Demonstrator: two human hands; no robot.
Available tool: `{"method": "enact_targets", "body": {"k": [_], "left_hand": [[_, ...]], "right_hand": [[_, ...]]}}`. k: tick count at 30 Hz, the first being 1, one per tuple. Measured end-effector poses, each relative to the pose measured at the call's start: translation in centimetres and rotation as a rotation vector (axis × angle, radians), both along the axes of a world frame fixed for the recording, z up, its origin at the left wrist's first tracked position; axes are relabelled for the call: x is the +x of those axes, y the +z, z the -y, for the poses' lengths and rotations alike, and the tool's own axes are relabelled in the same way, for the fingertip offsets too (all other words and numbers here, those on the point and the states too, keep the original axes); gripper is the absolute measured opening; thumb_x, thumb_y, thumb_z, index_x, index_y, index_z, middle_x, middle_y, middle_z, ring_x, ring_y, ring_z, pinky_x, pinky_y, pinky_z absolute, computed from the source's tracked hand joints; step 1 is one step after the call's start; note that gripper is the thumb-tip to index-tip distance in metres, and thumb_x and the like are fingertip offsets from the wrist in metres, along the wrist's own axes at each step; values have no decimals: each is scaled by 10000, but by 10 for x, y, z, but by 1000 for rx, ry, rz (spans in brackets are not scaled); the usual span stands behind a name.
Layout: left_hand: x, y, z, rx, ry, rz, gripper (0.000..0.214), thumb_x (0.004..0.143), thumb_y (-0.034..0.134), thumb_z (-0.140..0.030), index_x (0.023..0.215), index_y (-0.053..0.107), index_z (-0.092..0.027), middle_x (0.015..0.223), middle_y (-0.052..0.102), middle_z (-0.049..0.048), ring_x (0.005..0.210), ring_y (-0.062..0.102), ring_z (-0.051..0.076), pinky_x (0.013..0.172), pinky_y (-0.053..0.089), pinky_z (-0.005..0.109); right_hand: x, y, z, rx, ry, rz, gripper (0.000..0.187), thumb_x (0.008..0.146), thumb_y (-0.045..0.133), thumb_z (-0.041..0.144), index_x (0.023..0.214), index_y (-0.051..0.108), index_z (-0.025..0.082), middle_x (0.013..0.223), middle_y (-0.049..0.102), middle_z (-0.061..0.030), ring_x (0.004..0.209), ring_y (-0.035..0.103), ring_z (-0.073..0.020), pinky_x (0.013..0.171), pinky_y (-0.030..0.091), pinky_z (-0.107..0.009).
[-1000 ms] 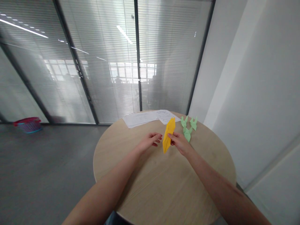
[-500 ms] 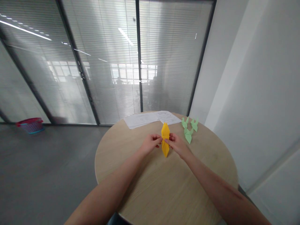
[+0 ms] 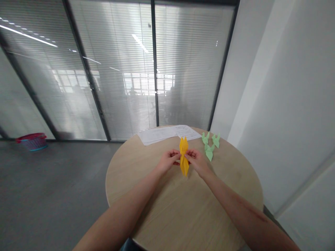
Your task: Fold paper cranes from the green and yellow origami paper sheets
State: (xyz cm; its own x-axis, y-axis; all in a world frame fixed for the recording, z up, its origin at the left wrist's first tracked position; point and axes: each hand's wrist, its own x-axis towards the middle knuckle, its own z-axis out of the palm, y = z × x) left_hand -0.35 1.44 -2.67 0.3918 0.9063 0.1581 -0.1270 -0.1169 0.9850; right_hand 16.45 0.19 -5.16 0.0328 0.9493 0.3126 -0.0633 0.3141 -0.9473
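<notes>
Between my hands is a folded piece of yellow origami paper (image 3: 184, 165), held lengthwise away from me above the table. Its far and near ends both split into points, and its middle is pinched narrow. My left hand (image 3: 169, 161) grips it at the middle from the left, thumb and fingers closed. From the right side, my right hand (image 3: 198, 161) pinches the same middle part. The fingertips partly cover the folds there. Three green folded-paper figures (image 3: 209, 152) stand close together on the table beyond my right hand.
The round wooden table (image 3: 199, 209) stands before a glass partition with blinds (image 3: 125, 115). White paper sheets (image 3: 157, 135) lie at its far edge, one printed. A white wall (image 3: 293, 122) rises on the right. A red and blue basket (image 3: 34, 142) sits on the grey floor at left.
The yellow paper's middle has become narrower between my fingers, and its ends now spread into separate points. My hands stay almost in place; the view has shifted slightly.
</notes>
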Motion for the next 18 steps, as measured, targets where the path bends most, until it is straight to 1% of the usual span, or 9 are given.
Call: {"method": "enact_targets", "body": {"k": [5,8,12,18], "left_hand": [[0,-1,-1,-1,-39,12,370,680,772,-438,861,637,-145,870,709,71,775,662,180,670,535,295],[0,-2,-2,16,-49,10,371,685,767,-445,863,644,-143,884,715,78,777,666,187,673,534,297],[-1,-4,-4,14,-53,10,368,703,752,-443,887,645,-143,921,722,93,803,674,204,694,533,315],[0,-5,-4,26,-31,-7,368,736,718,-440,940,628,-147,934,718,101,774,674,196,662,524,301]], "right_hand": [[2,-3,-1,-14,-3,15,310,714,709,419,883,585,190,795,681,-38,696,655,-191,605,510,-295],[1,-1,3,-31,-22,42,301,727,695,416,910,601,196,817,702,-40,721,674,-198,643,527,-308],[1,2,5,-54,-34,77,307,735,682,422,940,631,199,789,718,-47,708,686,-208,664,542,-329],[4,-2,0,-19,-120,187,272,726,677,404,899,679,195,843,726,-56,761,680,-213,710,550,-343]]}}
